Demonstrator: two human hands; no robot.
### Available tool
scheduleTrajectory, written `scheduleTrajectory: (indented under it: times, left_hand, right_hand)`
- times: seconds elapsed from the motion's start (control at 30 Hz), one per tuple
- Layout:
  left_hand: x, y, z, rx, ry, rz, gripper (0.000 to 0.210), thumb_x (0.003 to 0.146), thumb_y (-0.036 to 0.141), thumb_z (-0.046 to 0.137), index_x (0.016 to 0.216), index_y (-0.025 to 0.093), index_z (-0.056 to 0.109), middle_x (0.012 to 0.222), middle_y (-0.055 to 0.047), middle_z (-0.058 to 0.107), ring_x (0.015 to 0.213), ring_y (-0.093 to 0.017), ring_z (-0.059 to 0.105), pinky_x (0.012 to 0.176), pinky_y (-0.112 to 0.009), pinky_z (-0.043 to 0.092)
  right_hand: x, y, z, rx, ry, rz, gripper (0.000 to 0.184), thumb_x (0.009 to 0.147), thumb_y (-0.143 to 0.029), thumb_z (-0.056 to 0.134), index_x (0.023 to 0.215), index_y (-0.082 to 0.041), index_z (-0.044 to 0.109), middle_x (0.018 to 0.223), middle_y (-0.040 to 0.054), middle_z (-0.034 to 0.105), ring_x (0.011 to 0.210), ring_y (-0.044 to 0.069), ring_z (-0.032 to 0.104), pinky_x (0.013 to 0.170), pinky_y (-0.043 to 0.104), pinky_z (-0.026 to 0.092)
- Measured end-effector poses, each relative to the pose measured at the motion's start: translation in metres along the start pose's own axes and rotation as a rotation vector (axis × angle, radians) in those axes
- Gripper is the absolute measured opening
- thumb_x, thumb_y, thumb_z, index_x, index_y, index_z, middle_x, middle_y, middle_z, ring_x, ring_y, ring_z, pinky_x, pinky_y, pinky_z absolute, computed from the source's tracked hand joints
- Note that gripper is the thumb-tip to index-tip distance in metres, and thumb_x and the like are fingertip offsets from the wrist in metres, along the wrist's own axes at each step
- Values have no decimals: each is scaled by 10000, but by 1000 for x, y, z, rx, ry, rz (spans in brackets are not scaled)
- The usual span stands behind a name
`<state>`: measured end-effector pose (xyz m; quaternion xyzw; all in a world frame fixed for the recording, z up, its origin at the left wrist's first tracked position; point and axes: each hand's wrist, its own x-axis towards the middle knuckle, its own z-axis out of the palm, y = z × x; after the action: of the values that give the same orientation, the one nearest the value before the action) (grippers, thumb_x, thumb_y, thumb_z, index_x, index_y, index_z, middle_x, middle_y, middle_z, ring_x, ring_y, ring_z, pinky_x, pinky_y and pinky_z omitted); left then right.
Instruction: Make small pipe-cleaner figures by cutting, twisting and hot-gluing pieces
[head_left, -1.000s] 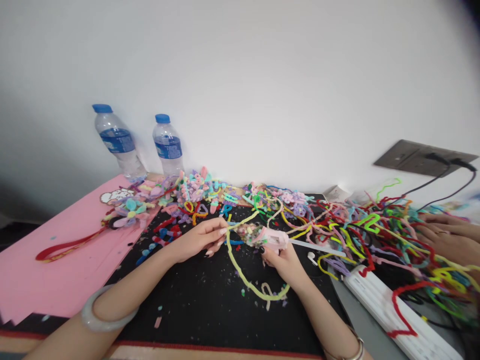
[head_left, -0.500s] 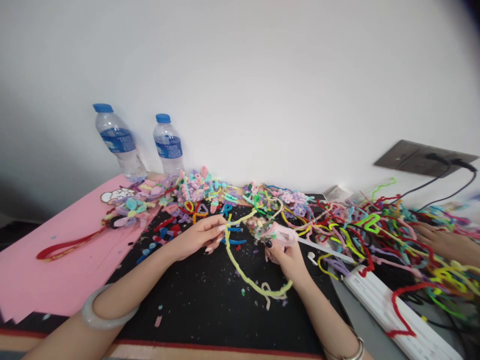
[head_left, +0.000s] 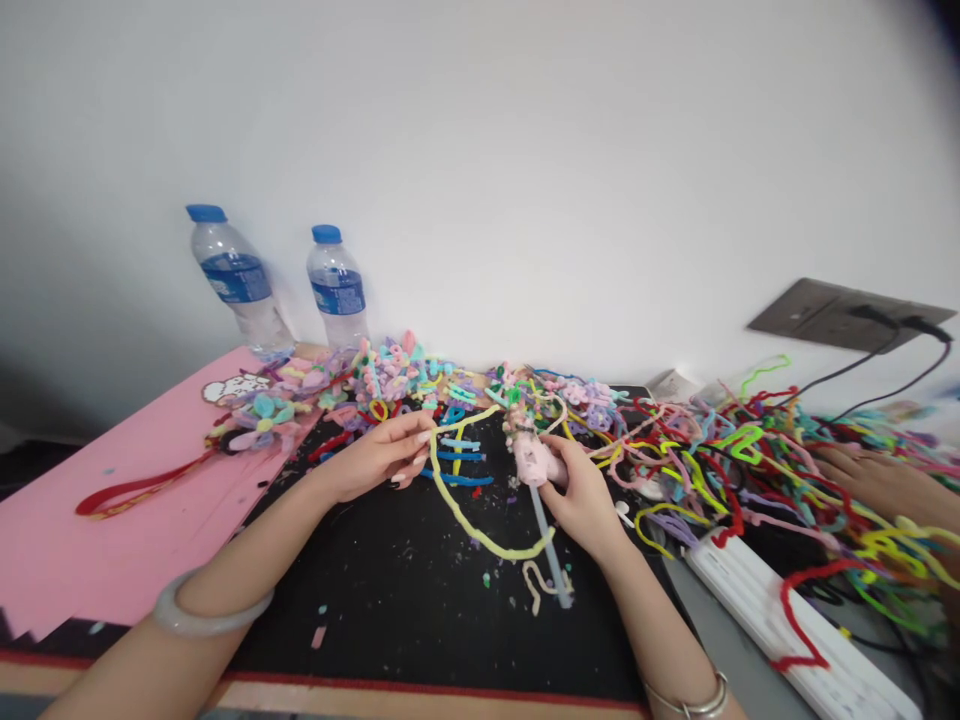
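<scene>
My left hand (head_left: 390, 455) pinches a pale yellow pipe cleaner (head_left: 469, 525) between thumb and fingertips. It curves down and round to the right, in a wide open loop. On the right, my right hand (head_left: 581, 490) is closed around a pale pink glue gun (head_left: 532, 462). A translucent glue stick (head_left: 551, 545) juts from its back end toward me. The nozzle points to the back, among bits of pipe cleaner, and its tip cannot be made out. Short blue pipe cleaner pieces (head_left: 469, 481) lie on the black mat (head_left: 420, 620) beyond the loop.
Pipe cleaners (head_left: 697, 470) are heaped at the right, where another person's hand (head_left: 862, 482) rests. A white power strip (head_left: 787, 630) lies in front of them. Two water bottles (head_left: 337, 290) stand by the wall. Pink sheets (head_left: 150, 450) cover the left side.
My right hand has swung the glue gun round, so its glue stick now points toward me instead of right. My left hand has shifted slightly left with the yellow pipe cleaner.
</scene>
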<state>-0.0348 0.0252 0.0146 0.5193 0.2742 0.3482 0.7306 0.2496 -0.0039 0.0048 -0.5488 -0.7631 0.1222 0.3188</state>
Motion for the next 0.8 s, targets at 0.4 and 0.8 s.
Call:
scheduleTrajectory:
  times: [0.4, 0.8]
  left_hand:
    - [1, 4, -5, -175, 218, 185, 113, 842, 264, 575, 843, 184, 496, 647, 55, 442, 409, -17, 346, 412, -143, 329]
    - [9, -14, 29, 53, 354, 258, 176, 891, 340, 475, 806, 186, 464, 627, 67, 427, 422, -36, 326, 451, -176, 341]
  right_hand:
    - [-3, -11, -7, 65, 224, -87, 360, 727, -89, 427, 1055, -198, 524, 1040, 92, 572, 1000, 243, 521, 870, 400, 406]
    - [-13, -35, 15, 594, -226, 101, 199, 757, -304, 615, 910, -178, 622, 742, 8, 553, 579, 119, 419, 542, 240, 356]
